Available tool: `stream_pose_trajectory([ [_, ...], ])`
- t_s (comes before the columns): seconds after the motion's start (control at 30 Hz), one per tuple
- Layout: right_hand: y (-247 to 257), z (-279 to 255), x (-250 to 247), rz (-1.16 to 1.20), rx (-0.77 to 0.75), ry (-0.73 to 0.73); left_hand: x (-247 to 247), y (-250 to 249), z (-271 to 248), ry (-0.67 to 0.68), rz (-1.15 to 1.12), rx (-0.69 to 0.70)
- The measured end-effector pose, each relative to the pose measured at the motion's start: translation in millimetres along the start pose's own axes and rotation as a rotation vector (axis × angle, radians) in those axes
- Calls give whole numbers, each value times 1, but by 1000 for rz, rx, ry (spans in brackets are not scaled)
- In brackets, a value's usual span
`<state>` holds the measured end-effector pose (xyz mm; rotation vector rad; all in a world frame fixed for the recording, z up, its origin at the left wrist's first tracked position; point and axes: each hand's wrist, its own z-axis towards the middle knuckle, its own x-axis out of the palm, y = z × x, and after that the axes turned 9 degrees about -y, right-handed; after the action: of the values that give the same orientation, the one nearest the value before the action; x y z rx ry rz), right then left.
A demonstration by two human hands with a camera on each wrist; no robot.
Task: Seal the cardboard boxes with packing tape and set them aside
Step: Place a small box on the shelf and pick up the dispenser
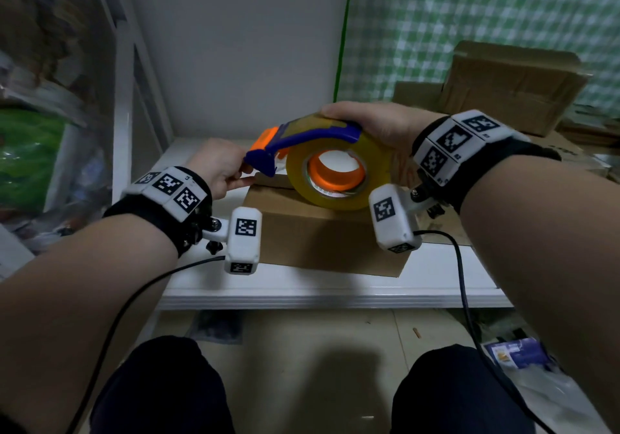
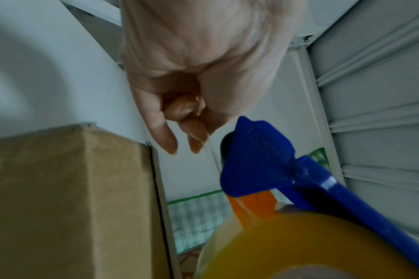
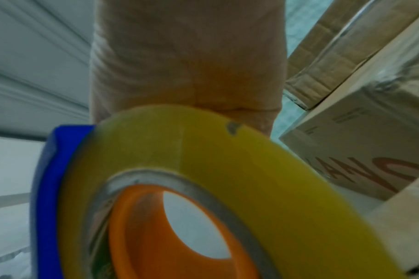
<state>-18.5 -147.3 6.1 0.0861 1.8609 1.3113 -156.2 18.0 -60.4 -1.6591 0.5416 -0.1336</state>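
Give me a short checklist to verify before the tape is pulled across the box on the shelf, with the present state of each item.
1. Right hand grips the tape dispenser: ok.
2. Left hand pinches the free tape end at the blue cutter: ok, a thin strip shows in the left wrist view.
3. Cardboard box lies flat on the white shelf: ok.
4. Box flaps closed: cannot tell, the tape roll hides the seam.
5. Tape already stuck to the box: not ok, none visible.
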Motion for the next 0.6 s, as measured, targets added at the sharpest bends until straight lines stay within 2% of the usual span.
stream_pose_trajectory([
  [0.3,27,-8,17,-158,-2,-26,-13,16,16,-8,28,11],
  [0.6,44,-13,23,-285,-4,33,-19,21,24,-49,13,3],
])
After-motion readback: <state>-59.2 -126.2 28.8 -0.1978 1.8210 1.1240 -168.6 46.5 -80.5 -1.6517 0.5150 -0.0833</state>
